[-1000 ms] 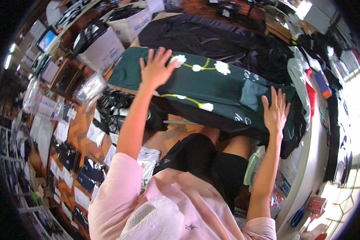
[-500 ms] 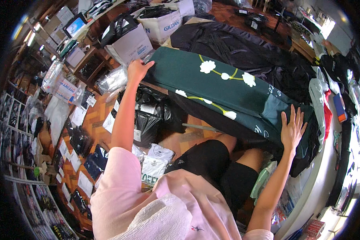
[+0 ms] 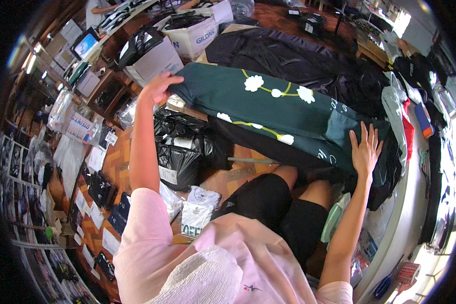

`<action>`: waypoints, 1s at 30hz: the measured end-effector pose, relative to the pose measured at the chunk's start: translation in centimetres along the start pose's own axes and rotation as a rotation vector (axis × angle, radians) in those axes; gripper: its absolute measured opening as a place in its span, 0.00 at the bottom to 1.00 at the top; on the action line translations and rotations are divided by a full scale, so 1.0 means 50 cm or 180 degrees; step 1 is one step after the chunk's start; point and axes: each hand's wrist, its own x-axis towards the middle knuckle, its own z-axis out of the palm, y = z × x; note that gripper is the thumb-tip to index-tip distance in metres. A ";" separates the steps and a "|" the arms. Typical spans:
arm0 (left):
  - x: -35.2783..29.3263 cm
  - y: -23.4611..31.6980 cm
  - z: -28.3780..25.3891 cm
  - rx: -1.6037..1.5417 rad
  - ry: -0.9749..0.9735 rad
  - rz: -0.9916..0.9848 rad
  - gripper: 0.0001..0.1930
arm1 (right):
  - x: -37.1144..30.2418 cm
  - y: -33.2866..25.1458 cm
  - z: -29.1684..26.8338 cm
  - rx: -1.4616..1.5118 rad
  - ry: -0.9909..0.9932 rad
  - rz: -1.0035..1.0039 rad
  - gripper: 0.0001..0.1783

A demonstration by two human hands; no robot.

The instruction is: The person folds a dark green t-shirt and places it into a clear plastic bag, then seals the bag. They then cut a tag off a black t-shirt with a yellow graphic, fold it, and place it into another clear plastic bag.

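Observation:
A dark green printed garment [image 3: 228,91], with white flowers on yellow-green stems and white script at its right end, lies stretched lengthwise in front of me. At its far-left corner my left hand [image 3: 157,89] pinches the edge, and the cloth there is drawn to a gathered point. On the right end rests my right hand [image 3: 365,154], flat with the fingers spread, beside a lighter teal patch [image 3: 341,126]. Black cloth [image 3: 268,144] shows under the near side. Whatever supports the garment is mostly hidden.
Black shiny fabric [image 3: 289,55] is heaped beyond the garment. Cardboard boxes [image 3: 195,39] stand at the far left. Black plastic parcels [image 3: 180,152] and bagged white shirts [image 3: 200,205] lie on the wooden floor. A white ledge [image 3: 397,218] runs along my right.
My left hand has moved left, pulling the garment's corner outward; that end now looks narrower and more gathered. My right hand stays flat on the right end. The view has shifted slightly.

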 end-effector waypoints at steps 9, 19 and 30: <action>-0.092 0.096 0.315 0.0430 -0.0897 0.2027 0.16 | 0.042 -0.233 -0.092 0.5112 -0.0121 0.1152 0.23; -0.039 -0.128 0.343 0.2956 0.1254 0.2671 0.23 | 0.035 -0.452 -0.052 0.2450 -0.0331 0.0293 0.29; 0.164 -0.030 0.330 0.2119 0.0601 0.1775 0.26 | 0.048 -0.481 -0.020 0.1831 0.0292 0.0233 0.14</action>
